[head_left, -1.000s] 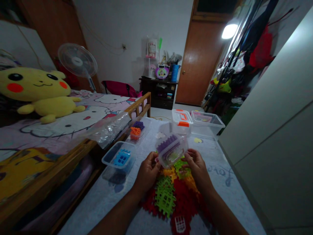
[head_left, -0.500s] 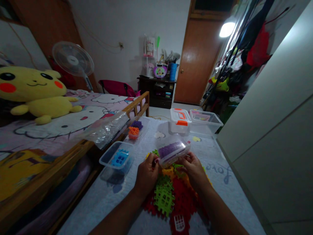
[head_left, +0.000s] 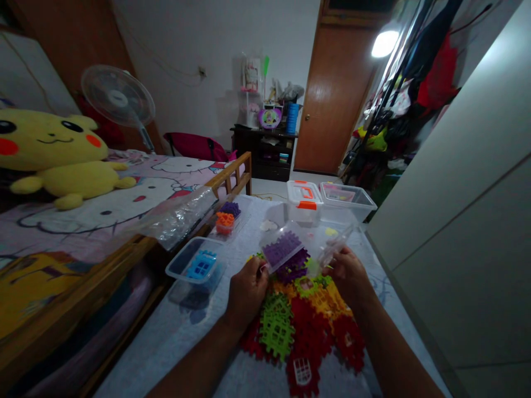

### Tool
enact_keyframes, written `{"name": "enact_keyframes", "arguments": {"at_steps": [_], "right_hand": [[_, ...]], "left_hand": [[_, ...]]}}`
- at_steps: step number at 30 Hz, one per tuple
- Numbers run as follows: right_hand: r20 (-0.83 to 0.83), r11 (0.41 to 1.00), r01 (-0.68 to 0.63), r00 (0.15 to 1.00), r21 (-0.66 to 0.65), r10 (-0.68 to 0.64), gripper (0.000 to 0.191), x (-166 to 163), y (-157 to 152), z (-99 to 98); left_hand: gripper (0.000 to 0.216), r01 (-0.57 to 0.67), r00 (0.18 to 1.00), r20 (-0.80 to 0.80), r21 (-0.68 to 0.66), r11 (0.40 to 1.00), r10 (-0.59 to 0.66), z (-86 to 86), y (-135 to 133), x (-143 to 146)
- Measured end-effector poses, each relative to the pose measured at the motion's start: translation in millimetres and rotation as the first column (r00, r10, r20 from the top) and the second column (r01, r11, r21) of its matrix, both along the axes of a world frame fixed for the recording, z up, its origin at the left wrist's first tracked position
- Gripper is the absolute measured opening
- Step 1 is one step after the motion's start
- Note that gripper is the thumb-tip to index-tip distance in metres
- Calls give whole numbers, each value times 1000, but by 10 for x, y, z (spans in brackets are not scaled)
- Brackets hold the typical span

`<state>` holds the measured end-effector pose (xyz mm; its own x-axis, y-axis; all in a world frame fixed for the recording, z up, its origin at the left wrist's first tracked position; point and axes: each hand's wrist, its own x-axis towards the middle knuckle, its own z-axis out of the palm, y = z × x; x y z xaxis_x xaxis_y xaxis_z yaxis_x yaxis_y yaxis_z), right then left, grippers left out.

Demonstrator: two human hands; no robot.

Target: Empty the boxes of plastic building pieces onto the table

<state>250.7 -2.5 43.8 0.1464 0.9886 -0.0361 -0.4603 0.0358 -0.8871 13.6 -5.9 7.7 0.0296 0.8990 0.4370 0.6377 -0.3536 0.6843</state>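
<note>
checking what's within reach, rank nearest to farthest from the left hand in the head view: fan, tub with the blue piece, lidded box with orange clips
1. Tub with the blue piece: just left of the left hand
2. Lidded box with orange clips: far end of the table
3. Fan: far left, behind the bed

Looking onto a pale, cloth-like surface (head_left: 174, 331) laden along its length.
Bears near the front a tight spread of red lattice pieces (head_left: 309, 320), green pieces (head_left: 277, 330) and orange pieces (head_left: 327, 302), with a white grid (head_left: 302, 371) on the nearest red one. Supports along the left edge an open clear tub (head_left: 176, 266) with a blue piece (head_left: 203, 265) inside, then a clear tray (head_left: 226, 237) bearing an orange clump (head_left: 224, 222) and a purple clump (head_left: 230, 209). Carries at the far end a box with orange latches (head_left: 301, 213) beside an open clear box (head_left: 359, 211).
</note>
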Motion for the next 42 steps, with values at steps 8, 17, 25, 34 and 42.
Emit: {"name": "enact_keyframes", "arguments": {"at_steps": [8,17,25,34,42], "right_hand": [[-118,1000,3,993,22,0,34,224,40,-59],[36,998,-63,997,-13,64,39,-30,7,-44],[350,999,-1,937,-41,15,47,-396,-123,-54],[360,999,26,933,-37,-11,44,-401,-115,-103],[137,993,-88,986,-74,97,39,-361,-123,-112]], "left_hand": [[12,61,996,-79,213,975,-45,33,4,-56],[6,-5,931,361,-120,993,48,61,-21,13],[12,181,886,456,-179,967,-82,99,-122,114],[12,291,876,437,-147,945,-201,153,-147,99],[13,347,836,496,-143,927,-236,169,-155,21]]}}
